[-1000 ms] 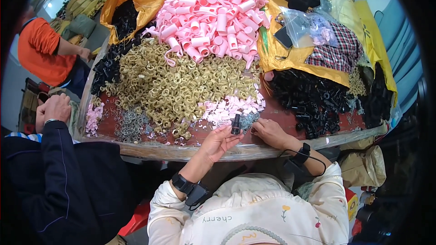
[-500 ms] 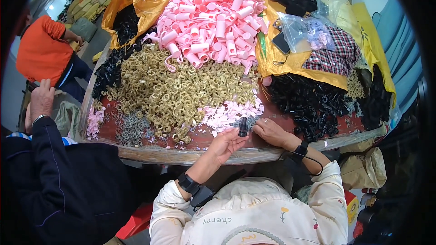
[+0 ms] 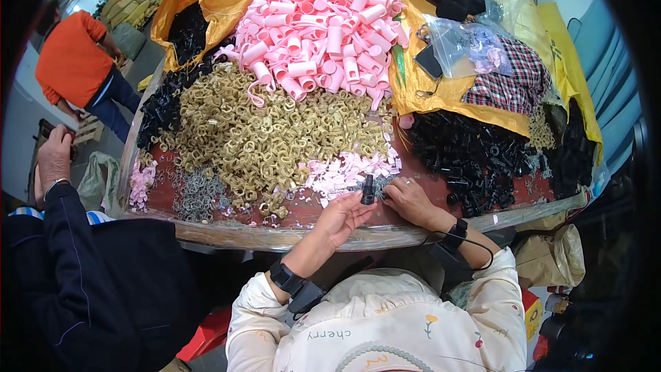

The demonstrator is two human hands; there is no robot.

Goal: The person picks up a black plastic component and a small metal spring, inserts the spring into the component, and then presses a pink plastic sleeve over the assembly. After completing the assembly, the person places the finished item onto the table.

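Note:
Near the front edge of the table, my left hand point(image 3: 344, 219) pinches a small black plastic cylinder part point(image 3: 368, 190) upright between thumb and fingers. Just to its right is my right hand point(image 3: 411, 202), its bent fingertips down in a little heap of grey metal bits point(image 3: 381, 182). Whatever those fingertips hold is too small to make out. Behind both hands lie small pale pink plastic pieces point(image 3: 350, 171). A wide heap of brass-coloured rings point(image 3: 265, 131) spreads to the left, and a pile of pink plastic tubes with straps point(image 3: 323, 27) rises beyond it.
Black plastic parts point(image 3: 465, 158) lie heaped right of my hands, beside a yellow woven sack point(image 3: 454, 107) bearing a phone point(image 3: 428, 62) and checked cloth point(image 3: 506, 83). More grey metal pieces point(image 3: 196, 193) lie left. A dark-sleeved co-worker point(image 3: 103, 282) sits left; an orange-shirted person point(image 3: 76, 58) stands behind.
The person in orange has shifted and turned, an arm now lowered. The co-worker's raised hand has moved slightly left and down. My hands keep nearly the same pose.

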